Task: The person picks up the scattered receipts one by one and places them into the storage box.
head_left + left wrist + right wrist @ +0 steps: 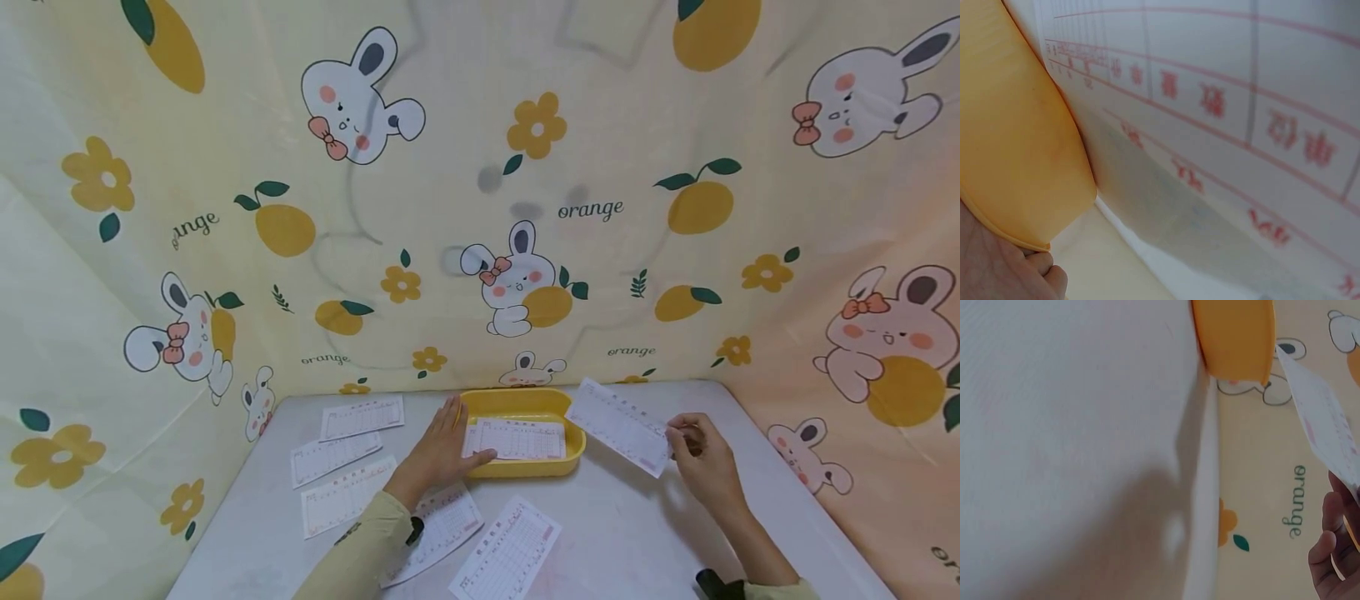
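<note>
A: Fingers first. Right hand?

B: Right hand (705,458): thumb and fingertips nearly together, pinching the right end of the held slip (618,425). Other fingers curl in toward the palm.

A: Left hand?

B: Left hand (442,446): fingers extended, thumb spread well away from them. It rests on the left end of the tray (525,470), thumb reaching over the front rim. Whether the fingertips hook under the rim: cannot tell.

A: Position of the held slip?

B: Raised off the table (630,537) and tilted, right of the tray. Its far left corner overlaps the tray's right rim in the head view; contact there, cannot tell.

A: Tray contents?

B: Yellow, oblong, rounded ends. One inner slip (516,440) shows, lying lengthwise toward the front; bare yellow floor behind it. Any more beneath, cannot tell.

A: Outside the tray?

B: Five loose slips (348,497) on the white table. Three lie left of the left hand, one is partly hidden by the left sleeve (360,542), one lies in front of the tray. Red printed grid.

A: Beyond?

B: Cloth (450,200) with rabbits, oranges and flowers, behind and at both sides.
</note>
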The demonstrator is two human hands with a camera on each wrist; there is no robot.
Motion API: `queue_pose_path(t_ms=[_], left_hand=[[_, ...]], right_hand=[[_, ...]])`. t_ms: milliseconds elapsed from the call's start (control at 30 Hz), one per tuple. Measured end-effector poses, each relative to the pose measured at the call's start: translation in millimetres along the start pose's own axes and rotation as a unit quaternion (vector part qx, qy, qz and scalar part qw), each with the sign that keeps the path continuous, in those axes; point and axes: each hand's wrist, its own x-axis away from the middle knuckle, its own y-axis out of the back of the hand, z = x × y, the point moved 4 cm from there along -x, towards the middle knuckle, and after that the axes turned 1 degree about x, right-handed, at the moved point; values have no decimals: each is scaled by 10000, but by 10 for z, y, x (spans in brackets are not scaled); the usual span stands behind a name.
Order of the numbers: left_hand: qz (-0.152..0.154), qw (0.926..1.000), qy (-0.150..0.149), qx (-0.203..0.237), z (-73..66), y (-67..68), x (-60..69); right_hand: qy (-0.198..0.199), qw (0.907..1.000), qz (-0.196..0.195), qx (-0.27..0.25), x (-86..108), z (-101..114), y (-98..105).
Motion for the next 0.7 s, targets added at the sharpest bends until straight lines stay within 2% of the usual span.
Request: queue_pose_path(t_ms=[267, 700], left_hand=[[-18, 10000, 6, 33, -9, 24, 11], [-39, 9999, -61, 76, 5, 12, -1]], right_hand=[[369, 9992, 101, -78, -15, 47, -157], [492, 9978, 313, -305, -51, 137, -329]])
